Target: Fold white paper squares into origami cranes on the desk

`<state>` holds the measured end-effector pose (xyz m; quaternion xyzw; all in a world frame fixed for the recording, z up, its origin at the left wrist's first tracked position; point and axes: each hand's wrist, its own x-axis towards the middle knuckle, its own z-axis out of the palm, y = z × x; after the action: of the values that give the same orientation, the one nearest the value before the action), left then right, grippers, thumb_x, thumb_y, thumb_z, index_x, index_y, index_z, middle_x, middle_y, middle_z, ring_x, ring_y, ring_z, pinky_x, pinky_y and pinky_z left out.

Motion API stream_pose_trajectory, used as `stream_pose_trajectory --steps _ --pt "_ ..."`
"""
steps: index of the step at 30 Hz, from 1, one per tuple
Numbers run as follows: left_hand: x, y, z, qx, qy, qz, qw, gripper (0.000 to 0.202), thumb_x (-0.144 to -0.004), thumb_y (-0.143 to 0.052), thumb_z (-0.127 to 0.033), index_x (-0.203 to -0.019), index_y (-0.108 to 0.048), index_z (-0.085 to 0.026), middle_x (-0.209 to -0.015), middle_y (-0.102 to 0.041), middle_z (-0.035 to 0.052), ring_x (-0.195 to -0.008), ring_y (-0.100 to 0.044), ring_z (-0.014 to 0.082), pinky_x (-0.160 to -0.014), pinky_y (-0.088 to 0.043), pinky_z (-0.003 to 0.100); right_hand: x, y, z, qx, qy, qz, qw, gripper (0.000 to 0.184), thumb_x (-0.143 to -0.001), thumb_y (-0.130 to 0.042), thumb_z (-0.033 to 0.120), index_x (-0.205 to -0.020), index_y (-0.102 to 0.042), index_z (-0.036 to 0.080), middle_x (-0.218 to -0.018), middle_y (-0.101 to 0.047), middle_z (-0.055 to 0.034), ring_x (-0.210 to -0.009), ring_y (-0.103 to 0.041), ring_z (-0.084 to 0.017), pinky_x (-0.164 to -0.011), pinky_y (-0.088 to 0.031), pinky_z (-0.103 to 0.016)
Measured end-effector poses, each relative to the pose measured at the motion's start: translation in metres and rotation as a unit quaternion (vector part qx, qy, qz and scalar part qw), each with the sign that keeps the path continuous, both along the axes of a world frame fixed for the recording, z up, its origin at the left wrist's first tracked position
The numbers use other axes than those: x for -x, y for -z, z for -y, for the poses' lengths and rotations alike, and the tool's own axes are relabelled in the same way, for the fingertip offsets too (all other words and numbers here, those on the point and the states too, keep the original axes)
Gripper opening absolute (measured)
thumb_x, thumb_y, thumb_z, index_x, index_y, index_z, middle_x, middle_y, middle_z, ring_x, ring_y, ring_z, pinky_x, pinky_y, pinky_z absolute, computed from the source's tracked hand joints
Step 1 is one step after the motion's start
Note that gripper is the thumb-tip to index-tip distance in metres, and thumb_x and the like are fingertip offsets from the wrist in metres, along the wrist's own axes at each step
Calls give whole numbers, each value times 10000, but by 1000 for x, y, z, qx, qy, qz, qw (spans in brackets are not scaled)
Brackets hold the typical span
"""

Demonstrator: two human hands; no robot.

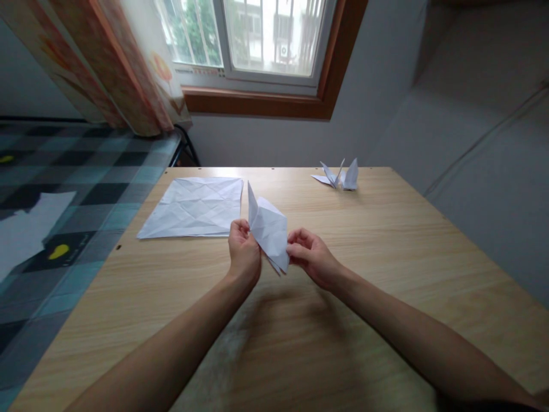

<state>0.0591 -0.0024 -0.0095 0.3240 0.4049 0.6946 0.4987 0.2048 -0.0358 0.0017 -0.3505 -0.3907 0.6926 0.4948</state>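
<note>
While the left hand pinches the near-left edge of a half-folded white paper between thumb and fingers, the right hand pinches its opposite lower edge, so the piece is held up just above the table, between the two hands. In my judgement the thin sheet could crumple or tear at a crease if either pinch pulls sideways too hard, and a layer could slip out of line if one grip loosens. The paper is white, creased into angled flaps, with one pointed flap standing upward. Beyond the left hand a flat creased sheet lies on the table, and a finished folded paper figure stands well apart at the far edge.
</note>
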Motion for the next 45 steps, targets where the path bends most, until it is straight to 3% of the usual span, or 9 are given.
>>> stream_pose_trajectory --steps 4,12,22,27,30,33,36,40,45 --pt "0 1 0 -4 -12 -4 1000 405 -659 -725 -226 -792 -343 -234 -685 -415 -89 -576 -471 65 -549 -390 166 3 2 3 -28 19 62 998 391 -611 -821 213 -803 -480 223 -590 -596 97 -485 -578 -94 -472 -457 -203" --pt "-1 1 2 -15 -17 -20 1000 417 -636 -771 -230 -779 -379 -223 -661 -413 -92 -546 -420 63 -522 -344 165 4 18 0 -67 111 122 984 227 -740 -667 245 -860 -476 224 -598 -639 76 -446 -568 -107 -451 -478 -227" --pt "-1 -10 8 -23 -39 -110 993 362 -628 -739 -179 -753 -400 -209 -620 -438 -96 -514 -450 59 -504 -355 167 -1 16 1 -124 82 179 972 154 -786 -613 266 -908 -536 211 -631 -528 79 -499 -512 -82 -472 -388 -194" --pt "-2 -9 11 -33 -5 -119 992 356 -630 -698 -150 -781 -384 -223 -609 -457 -101 -473 -458 62 -449 -329 163 0 13 3 -142 86 232 958 391 -723 -751 357 -1003 -511 225 -737 -574 53 -535 -510 -92 -474 -379 -204" --pt "-3 -8 12 -38 15 -124 991 364 -634 -686 -149 -831 -391 -231 -642 -503 -94 -492 -505 75 -458 -369 168 1 12 4 -156 112 264 945 394 -734 -734 351 -1027 -499 233 -839 -604 22 -579 -550 -102 -497 -414 -214" --pt "-2 -6 12 -38 22 -127 991 389 -643 -694 -157 -896 -409 -233 -718 -554 -76 -534 -558 87 -477 -417 178 1 8 6 -162 111 288 937 418 -756 -713 378 -1075 -486 233 -805 -603 24 -570 -551 -114 -501 -423 -227" --pt "-2 -6 12 -42 8 -135 990 404 -639 -703 -151 -920 -423 -230 -766 -566 -68 -552 -584 87 -483 -440 181 2 4 9 -179 95 332 921 563 -664 -801 372 -1107 -484 230 -759 -599 33 -592 -559 -138 -519 -428 -241" --pt "-3 -8 13 -37 24 -133 990 404 -662 -725 -185 -936 -431 -231 -772 -583 -61 -553 -605 98 -480 -462 192 2 5 8 -192 149 374 895 251 -768 -684 318 -959 -558 216 -761 -601 17 -583 -534 -127 -521 -403 -241" --pt "-2 -9 11 -42 29 -107 993 408 -672 -756 -220 -946 -454 -225 -787 -595 -55 -593 -631 103 -529 -495 204 -2 14 -1 -154 152 257 942 154 -817 -631 348 -826 -601 197 -736 -631 4 -630 -582 -138 -582 -461 -255"
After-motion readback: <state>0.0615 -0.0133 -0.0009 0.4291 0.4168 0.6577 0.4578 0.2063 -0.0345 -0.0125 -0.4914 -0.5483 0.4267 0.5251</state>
